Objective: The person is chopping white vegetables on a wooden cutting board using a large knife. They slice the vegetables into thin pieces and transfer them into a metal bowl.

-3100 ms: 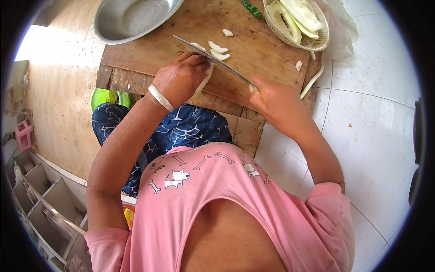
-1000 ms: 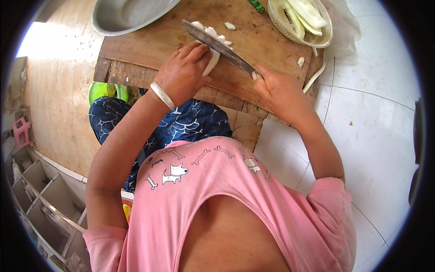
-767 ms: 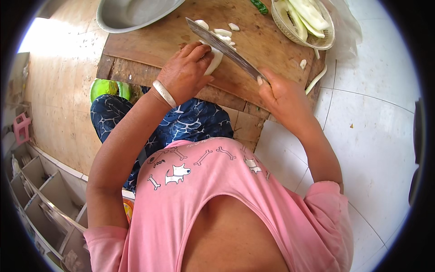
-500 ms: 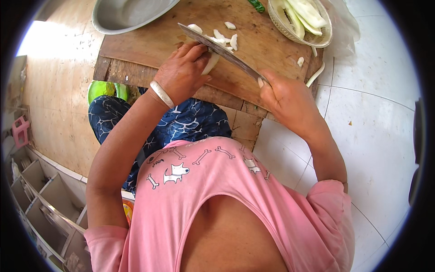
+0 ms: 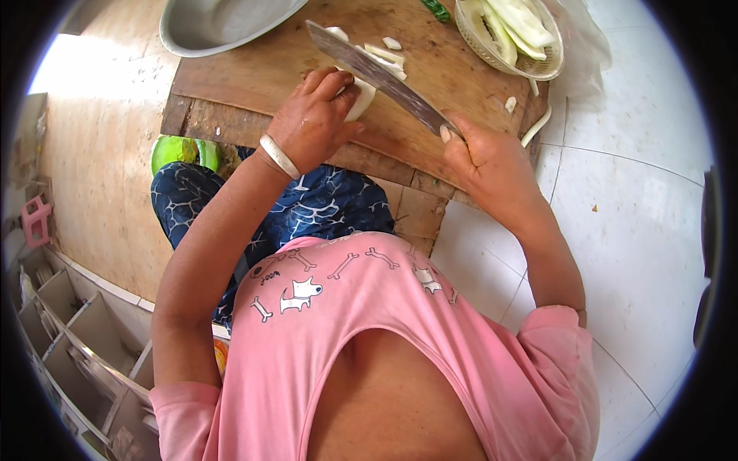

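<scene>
On the wooden board (image 5: 453, 92), my left hand (image 5: 315, 119) is closed around a pale, peeled piece of gourd (image 5: 360, 101), its fingers curled over the top. My right hand (image 5: 492, 157) grips a long kitchen knife (image 5: 380, 77) by the handle, which is mostly hidden in the fist. The blade slants up to the left, just beyond the gourd piece and my left fingertips. Several white cut slices (image 5: 392, 63) lie behind the blade, partly covered by it. One small slice (image 5: 392, 43) sits apart from them.
A grey metal basin (image 5: 181, 37) stands at the far left of the board. At the far right, a cream plastic basket (image 5: 544, 71) holds long, hollowed gourd halves (image 5: 524, 23). A green pepper (image 5: 437, 9) lies near it. Below the board's left side is a bright green object (image 5: 173, 152).
The blade has lifted slightly away from the gourd piece and turned, showing more of its flat side. More of the gourd piece shows. My left hand has barely shifted.
</scene>
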